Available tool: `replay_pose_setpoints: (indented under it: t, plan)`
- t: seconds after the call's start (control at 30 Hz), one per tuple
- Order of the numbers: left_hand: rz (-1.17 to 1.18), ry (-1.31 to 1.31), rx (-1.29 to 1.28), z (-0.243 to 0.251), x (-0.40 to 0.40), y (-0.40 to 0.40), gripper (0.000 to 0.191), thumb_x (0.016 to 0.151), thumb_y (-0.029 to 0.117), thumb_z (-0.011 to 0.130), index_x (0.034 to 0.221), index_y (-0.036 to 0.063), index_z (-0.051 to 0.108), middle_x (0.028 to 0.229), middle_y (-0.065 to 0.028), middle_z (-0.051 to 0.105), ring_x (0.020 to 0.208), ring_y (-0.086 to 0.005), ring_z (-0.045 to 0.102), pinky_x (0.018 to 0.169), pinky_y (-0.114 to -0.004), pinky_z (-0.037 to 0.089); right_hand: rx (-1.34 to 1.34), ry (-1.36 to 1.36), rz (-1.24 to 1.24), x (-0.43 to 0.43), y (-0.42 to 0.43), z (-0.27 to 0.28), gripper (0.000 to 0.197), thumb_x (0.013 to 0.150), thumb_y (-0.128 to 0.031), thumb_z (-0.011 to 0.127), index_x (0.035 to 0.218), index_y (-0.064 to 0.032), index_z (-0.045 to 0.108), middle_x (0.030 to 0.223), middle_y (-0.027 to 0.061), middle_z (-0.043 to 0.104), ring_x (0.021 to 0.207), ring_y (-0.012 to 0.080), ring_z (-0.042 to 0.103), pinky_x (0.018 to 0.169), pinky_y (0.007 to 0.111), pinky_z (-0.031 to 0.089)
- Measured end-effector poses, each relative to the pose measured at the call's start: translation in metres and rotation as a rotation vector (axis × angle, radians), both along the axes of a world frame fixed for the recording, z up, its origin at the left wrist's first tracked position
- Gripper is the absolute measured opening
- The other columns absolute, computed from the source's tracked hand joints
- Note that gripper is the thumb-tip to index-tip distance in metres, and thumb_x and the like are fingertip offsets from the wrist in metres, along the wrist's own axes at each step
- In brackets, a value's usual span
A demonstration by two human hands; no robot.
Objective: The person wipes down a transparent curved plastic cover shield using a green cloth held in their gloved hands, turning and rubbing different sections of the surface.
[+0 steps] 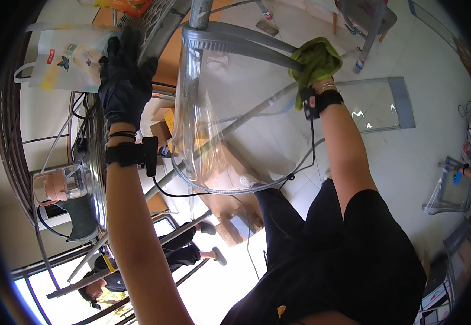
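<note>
A clear plastic sheet (256, 118) with a grey ribbed edge strip (227, 42) hangs over a metal pole (197, 77) in front of me. My right hand (321, 79) is wrapped in a green cloth (321, 59) that touches the end of the grey strip; the fingers are mostly hidden under the cloth. In a black glove, my left hand (125, 81) lies with fingers spread against a wire mesh surface with a metal rail (160, 34), beside a printed plastic bag (62, 59). Nothing shows between the left fingers.
A framed clear panel (373, 105) lies on the tiled floor. A bottle with a pink lid (56, 187) stands at left. Cardboard boxes (231, 227) lie below the sheet. One person (178, 256) is at lower left; another person's gloved hand (458, 176) is at far right.
</note>
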State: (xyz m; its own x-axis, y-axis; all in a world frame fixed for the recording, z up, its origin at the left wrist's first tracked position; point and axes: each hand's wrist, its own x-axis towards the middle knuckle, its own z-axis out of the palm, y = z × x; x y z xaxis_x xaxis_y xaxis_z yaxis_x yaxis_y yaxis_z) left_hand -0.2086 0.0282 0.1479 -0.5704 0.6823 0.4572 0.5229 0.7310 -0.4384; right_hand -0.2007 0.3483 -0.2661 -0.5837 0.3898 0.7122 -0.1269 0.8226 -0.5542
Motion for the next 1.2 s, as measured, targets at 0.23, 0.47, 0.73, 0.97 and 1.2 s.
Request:
replay_pose_setpoints:
  t: [0.23,0.47,0.73,0.97,1.2]
  plan:
    - [0.015,0.041,-0.061,0.008,0.007,-0.025,0.047,0.081,0.035,0.061,0.122,0.0119,0.054,0.126,-0.0134,0.053,0.122,-0.0319,0.043,0.101,-0.041,0.036,-0.053,-0.733,-0.103,0.087,0.049,0.090,0.046,0.078,-0.049,0.053,0.108,-0.0152,0.062,0.110,0.0096,0.061,0.103,0.0275,0.056,0.081,0.038,0.045]
    - [-0.064,0.034,-0.016,0.010,0.011,0.004,0.046,0.083,0.036,0.058,0.123,0.0127,0.054,0.125,-0.0121,0.054,0.122,-0.0307,0.043,0.103,-0.041,0.033,-0.106,-0.475,-0.064,0.122,-0.068,0.098,0.042,0.073,-0.022,0.058,0.113,-0.0080,0.054,0.102,0.0145,0.057,0.097,0.0293,0.053,0.085,0.037,0.041]
    - [-0.131,0.117,-0.106,0.003,0.001,-0.008,0.049,0.082,0.033,0.059,0.123,0.0071,0.051,0.126,-0.0198,0.050,0.114,-0.0395,0.047,0.091,-0.045,0.043,-0.967,-0.048,0.689,0.134,-0.223,0.165,0.044,0.096,-0.019,0.038,0.136,-0.0042,0.030,0.137,0.0107,0.036,0.126,0.0210,0.034,0.109,0.031,0.024]
    - [0.061,0.025,-0.024,0.002,-0.002,-0.031,0.053,0.081,0.032,0.062,0.127,0.0109,0.049,0.134,-0.0151,0.045,0.123,-0.0348,0.041,0.101,-0.043,0.036,-2.603,0.178,1.610,0.146,-0.225,0.258,0.041,0.096,-0.026,0.039,0.133,-0.0061,0.037,0.132,0.0096,0.045,0.121,0.0207,0.042,0.107,0.034,0.030]
    - [-0.085,-0.025,0.088,0.001,-0.004,-0.017,0.051,0.082,0.030,0.061,0.128,0.0116,0.049,0.133,-0.0144,0.046,0.122,-0.0351,0.042,0.099,-0.042,0.038,-2.539,0.058,1.806,0.096,-0.207,0.264,0.042,0.096,-0.030,0.040,0.131,-0.0073,0.039,0.131,0.0098,0.047,0.120,0.0219,0.045,0.106,0.037,0.033]
